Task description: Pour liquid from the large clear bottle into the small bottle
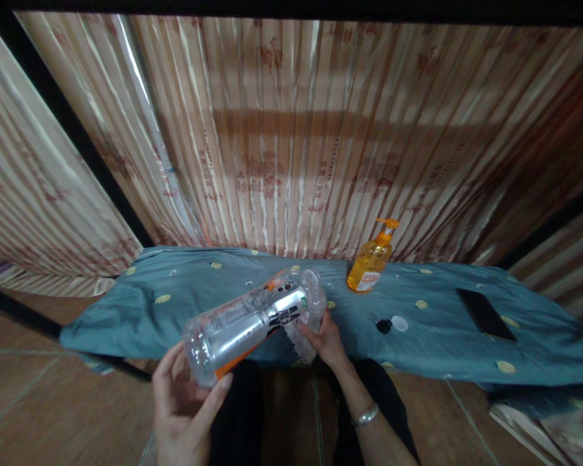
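Note:
A clear plastic bottle (252,317) with a silver and orange label lies tilted across my two hands, its lower left end nearer to me. My left hand (182,408) is curled around that end, thumb on the near side. At the upper right end, my right hand (328,340) is closed against the bottle with a whitish, ragged-edged cloth or wipe (301,343) under its fingers. Part of the cloth hangs below the bottle, and the bottle hides the rest. Whether the bottle has a cap cannot be made out.
A blue-green patterned sheet (432,343) covers the low surface before me. On it are an orange pump bottle (369,262), a small black round item (383,326), a white disc (399,323) and a black phone (486,314). Behind hangs a pleated curtain (291,149); a dark post (78,129) slants at left.

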`<state>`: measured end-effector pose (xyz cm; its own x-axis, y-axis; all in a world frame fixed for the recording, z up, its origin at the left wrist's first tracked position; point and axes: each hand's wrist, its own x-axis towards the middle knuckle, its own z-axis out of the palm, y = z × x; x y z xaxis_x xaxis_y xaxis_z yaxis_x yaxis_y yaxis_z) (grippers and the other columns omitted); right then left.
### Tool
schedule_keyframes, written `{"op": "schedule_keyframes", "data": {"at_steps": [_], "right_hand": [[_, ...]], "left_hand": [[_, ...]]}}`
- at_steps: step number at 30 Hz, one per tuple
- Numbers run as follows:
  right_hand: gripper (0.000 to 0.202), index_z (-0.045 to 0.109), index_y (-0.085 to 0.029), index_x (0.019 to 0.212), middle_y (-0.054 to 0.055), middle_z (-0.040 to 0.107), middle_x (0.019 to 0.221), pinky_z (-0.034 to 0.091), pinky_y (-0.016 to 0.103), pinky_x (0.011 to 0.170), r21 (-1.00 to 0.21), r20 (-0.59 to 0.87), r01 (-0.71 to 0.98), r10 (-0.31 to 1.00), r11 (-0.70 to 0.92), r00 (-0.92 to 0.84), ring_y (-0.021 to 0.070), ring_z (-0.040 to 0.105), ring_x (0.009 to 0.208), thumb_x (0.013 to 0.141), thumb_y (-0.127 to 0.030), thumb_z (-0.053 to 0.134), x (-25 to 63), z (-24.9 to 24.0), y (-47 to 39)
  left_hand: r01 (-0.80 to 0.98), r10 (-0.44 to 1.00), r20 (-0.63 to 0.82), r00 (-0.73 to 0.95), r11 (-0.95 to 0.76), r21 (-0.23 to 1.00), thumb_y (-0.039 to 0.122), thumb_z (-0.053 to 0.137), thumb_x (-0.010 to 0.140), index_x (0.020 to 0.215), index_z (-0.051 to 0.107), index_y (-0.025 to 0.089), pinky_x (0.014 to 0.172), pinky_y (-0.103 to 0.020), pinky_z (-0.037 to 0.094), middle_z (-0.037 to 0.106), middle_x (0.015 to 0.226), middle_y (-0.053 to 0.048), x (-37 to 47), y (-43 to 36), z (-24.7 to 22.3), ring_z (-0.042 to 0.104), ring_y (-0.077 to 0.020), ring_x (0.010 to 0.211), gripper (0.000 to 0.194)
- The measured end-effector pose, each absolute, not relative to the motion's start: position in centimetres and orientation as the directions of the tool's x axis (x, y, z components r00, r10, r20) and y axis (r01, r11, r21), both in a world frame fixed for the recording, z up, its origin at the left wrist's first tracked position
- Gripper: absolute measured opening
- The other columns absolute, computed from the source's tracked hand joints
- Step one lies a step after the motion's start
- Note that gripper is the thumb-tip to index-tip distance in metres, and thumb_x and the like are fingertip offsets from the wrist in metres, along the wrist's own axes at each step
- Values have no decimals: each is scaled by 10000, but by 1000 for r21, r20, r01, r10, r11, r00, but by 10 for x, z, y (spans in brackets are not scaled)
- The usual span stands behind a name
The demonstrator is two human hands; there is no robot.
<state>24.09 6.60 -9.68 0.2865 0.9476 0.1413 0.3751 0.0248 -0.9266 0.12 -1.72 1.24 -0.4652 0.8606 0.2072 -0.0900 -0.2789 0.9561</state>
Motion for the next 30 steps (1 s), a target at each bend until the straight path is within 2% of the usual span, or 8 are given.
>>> {"op": "schedule_keyframes", "data": {"at_steps": [8, 12, 17, 24, 30], "right_hand": [[671, 531, -186, 1312, 116, 762, 1170, 583, 439, 930, -925, 137, 379, 945, 15, 296, 321, 733, 1067, 739, -479, 721, 240, -101, 67], [664, 528, -179, 1313, 122, 760, 1174, 585, 432, 925, -932, 160, 357, 950, 56, 268, 320, 732, 1070, 758, -496, 707, 241, -101, 67], [682, 522, -173, 1319, 132, 756, 1178, 581, 436, 934, -927, 149, 373, 949, 37, 277, 326, 729, 1081, 753, -507, 701, 241, -100, 67], [671, 519, -169, 1321, 134, 752, 1190, 576, 435, 942, -937, 148, 345, 954, 52, 260, 326, 726, 1087, 757, -489, 693, 241, -96, 65], [731, 502, -150, 1334, 157, 741, 1204, 572, 430, 943, -931, 115, 365, 953, 6, 279, 329, 720, 1096, 730, -518, 685, 240, -97, 67]], "left_hand": [[-134, 857, 148, -494, -243, 961, 329, 951, 535, 1208, 618, 310, 848, -306, 584, 684, 1230, -39, 3, -17, 15, 668, -280, 1139, 751], [-121, 862, 167, -479, -253, 960, 323, 938, 571, 1239, 615, 313, 844, -302, 584, 677, 1274, -45, 3, -18, 15, 667, -281, 1152, 742], [-130, 865, 192, -464, -281, 951, 290, 932, 597, 1243, 629, 319, 789, -215, 581, 721, 1187, -29, 3, -17, 14, 689, -231, 1115, 713], [-121, 860, 217, -462, -303, 945, 253, 917, 636, 1264, 637, 321, 845, -172, 567, 738, 1166, -10, 3, -18, 13, 702, -178, 1091, 691], [-100, 860, 221, -461, -298, 949, 280, 927, 617, 1268, 640, 321, 828, -180, 580, 741, 1223, -21, 1, -18, 13, 701, -202, 1122, 712]]}}
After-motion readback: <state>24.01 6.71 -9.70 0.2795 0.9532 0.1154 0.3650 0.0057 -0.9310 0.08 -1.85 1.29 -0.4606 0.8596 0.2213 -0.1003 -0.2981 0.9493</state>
